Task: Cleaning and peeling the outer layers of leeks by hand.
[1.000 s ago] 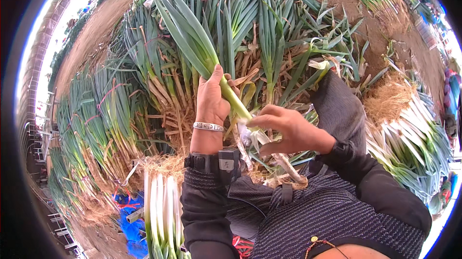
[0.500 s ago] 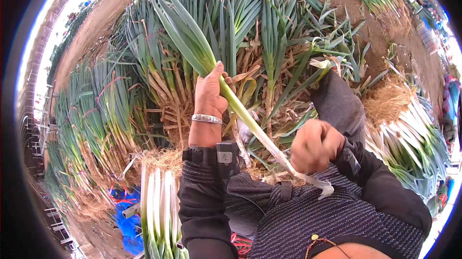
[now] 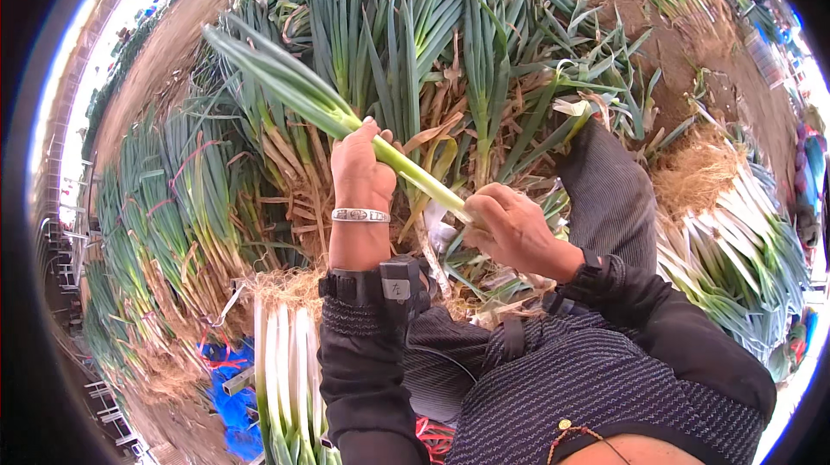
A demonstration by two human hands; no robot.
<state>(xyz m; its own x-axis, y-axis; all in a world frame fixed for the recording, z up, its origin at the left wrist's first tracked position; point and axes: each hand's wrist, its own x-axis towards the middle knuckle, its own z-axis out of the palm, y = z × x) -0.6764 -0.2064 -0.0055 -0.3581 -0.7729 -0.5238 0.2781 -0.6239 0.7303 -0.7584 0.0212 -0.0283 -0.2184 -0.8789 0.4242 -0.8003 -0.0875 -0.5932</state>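
A single long green onion (image 3: pixel 413 173) slants from upper left down to the middle. My left hand (image 3: pixel 366 162) grips it where the green leaves meet the pale stalk. My right hand (image 3: pixel 517 232) is closed on the stalk's paler lower part, hiding the end. Beneath and beyond lies a dense pile of green onions (image 3: pixel 389 33) with dry, tan outer leaves around their bases. My bent leg in striped dark trousers (image 3: pixel 609 197) is beside my right hand.
Peeled white-stalked onions (image 3: pixel 290 361) lie at lower left, more (image 3: pixel 726 257) at right. Tied bunches (image 3: pixel 173 214) line the left. A blue plastic sheet (image 3: pixel 238 417) and red ties (image 3: pixel 432 437) show low down. Bare dirt (image 3: pixel 657 59) lies at upper right.
My right hand has moved up and left from low on the stalk and closed higher on it. My left hand and the leaf tips have swung leftward.
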